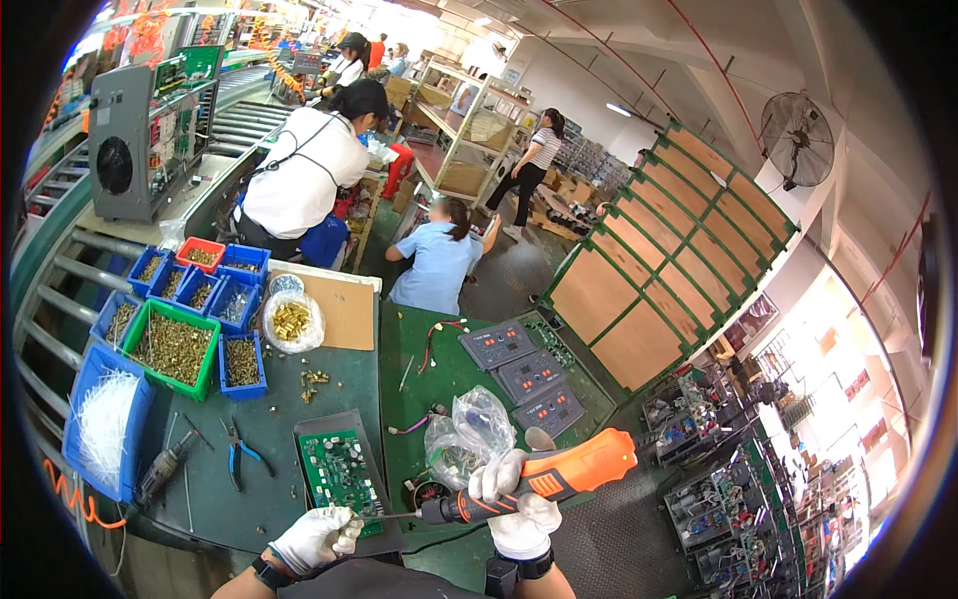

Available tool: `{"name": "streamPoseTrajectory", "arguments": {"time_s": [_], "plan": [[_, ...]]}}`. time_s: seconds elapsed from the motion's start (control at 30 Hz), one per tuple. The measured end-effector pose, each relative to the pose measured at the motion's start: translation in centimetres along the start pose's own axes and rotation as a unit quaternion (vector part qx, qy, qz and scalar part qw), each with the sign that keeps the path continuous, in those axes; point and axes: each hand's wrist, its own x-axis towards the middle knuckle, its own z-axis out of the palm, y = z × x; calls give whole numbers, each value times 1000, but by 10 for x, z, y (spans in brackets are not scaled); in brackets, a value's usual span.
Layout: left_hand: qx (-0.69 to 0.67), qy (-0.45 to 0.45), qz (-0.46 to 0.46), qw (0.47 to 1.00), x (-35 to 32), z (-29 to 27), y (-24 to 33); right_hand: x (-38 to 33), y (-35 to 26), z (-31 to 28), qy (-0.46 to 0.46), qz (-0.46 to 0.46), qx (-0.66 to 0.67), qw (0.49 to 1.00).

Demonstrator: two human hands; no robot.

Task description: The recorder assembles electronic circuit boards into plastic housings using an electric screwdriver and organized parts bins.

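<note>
My right hand (523, 529), in a white glove, is wrapped around an orange and black power screwdriver (559, 473). The tool lies almost level, its thin bit pointing left toward my other hand. My left hand (313, 541), also gloved, has its fingers pinched together by the bit's tip; whatever is between them is too small to make out. Just beyond it a green circuit board (341, 467) sits in a grey metal tray (373, 439). The left fingers are at the board's near edge.
Blue-handled pliers (239, 454) and another screwdriver (168, 465) lie left. Beyond are a green bin of brass fasteners (172, 348), a blue bin of white strips (106, 414) and a plastic bag (469, 431). Dark control panels (529, 377) lie right. A person in light blue (434, 262) is beyond the bench.
</note>
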Motion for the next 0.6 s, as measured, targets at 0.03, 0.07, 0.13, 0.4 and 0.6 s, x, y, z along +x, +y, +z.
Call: {"name": "streamPoseTrajectory", "arguments": {"time_s": [0.03, 0.07, 0.13, 0.4, 0.6], "plan": [[0, 0, 0, 1000, -1, 2, 0, 0, 6, -16, -47, -3, -15, 999], [40, 2, 8, 999, -3, 5, 0, -1, 6, -18, -47, -3, -15, 999], [79, 10, 17, 997, -6, 2, -1, 3, 7, -13, -115, 27, -28, 993], [133, -21, -23, 991, -14, -5, 2, 13, 16, -4, -163, 98, 43, 981], [85, -11, 88, 992, 8, -8, -9, -1, 3, 4, 71, 38, -118, 990]]}}
